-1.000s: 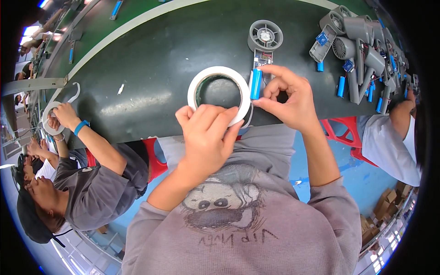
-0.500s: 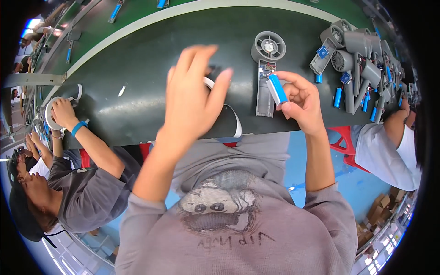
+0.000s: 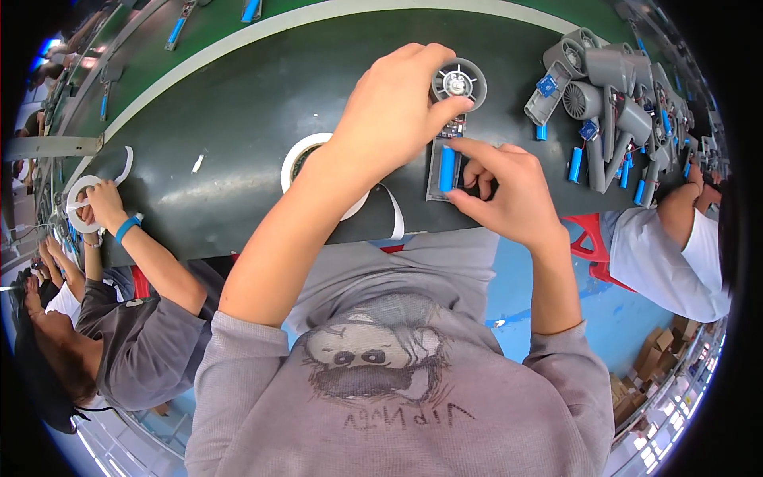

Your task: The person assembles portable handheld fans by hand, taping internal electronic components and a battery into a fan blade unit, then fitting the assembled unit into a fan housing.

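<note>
A grey handheld fan lies face up on the dark table, its round fan head (image 3: 479,86) at the far end and its open handle shell (image 3: 434,181) toward me. My left hand (image 3: 397,107) grips the fan head from the left, thumb on its near rim and fingers at its far side. Between the thumb and index finger of my right hand (image 3: 513,187), a blue cylindrical battery (image 3: 447,168) sits lengthwise in the handle shell. Part of a small circuit board (image 3: 455,127) shows above the battery. My left forearm partly covers a roll of white tape (image 3: 290,168).
At the right is a pile of grey fans (image 3: 616,103) with blue batteries and boards. A loose tape end (image 3: 396,215) curls near the table edge. To the left, a co-worker's hand (image 3: 103,205) holds another tape roll (image 3: 78,191). A red stool (image 3: 586,238) stands at right.
My left hand has moved right and far, from above the tape roll onto the fan head. My right hand has lowered the battery into the handle shell and straightened it.
</note>
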`<move>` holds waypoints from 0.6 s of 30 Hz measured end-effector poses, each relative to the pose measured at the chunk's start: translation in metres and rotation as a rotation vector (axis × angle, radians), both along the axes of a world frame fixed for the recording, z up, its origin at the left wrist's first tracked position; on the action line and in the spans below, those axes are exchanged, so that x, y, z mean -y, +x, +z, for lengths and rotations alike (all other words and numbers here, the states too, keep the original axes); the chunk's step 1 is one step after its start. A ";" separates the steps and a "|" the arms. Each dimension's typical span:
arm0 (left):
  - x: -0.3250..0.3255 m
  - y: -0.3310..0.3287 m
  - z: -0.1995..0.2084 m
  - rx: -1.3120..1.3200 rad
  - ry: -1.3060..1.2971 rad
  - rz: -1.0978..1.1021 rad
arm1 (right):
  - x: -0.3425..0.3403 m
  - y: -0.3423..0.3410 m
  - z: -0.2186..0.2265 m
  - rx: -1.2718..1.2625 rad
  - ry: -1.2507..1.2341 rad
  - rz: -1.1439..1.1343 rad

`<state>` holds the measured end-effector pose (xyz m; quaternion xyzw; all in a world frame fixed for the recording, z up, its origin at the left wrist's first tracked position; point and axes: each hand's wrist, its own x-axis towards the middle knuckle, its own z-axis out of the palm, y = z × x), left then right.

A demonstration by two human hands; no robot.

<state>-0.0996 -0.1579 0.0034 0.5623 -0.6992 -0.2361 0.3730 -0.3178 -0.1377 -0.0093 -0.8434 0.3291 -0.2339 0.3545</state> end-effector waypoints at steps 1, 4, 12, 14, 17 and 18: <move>0.001 0.000 0.000 -0.001 -0.001 0.000 | 0.000 0.003 -0.002 -0.028 -0.037 -0.015; 0.002 0.002 0.001 0.037 -0.019 -0.005 | 0.000 0.007 0.004 -0.095 -0.058 -0.042; 0.000 0.009 0.005 -0.081 0.091 -0.147 | -0.015 0.007 -0.005 -0.023 -0.128 -0.122; -0.003 0.009 0.008 -0.014 0.099 -0.140 | -0.026 0.018 -0.002 0.091 -0.117 -0.335; -0.006 0.010 0.016 -0.031 -0.012 -0.077 | -0.025 0.025 -0.009 0.182 0.229 -0.426; -0.005 0.010 0.019 -0.032 -0.022 -0.087 | -0.017 0.024 0.008 0.010 0.442 -0.376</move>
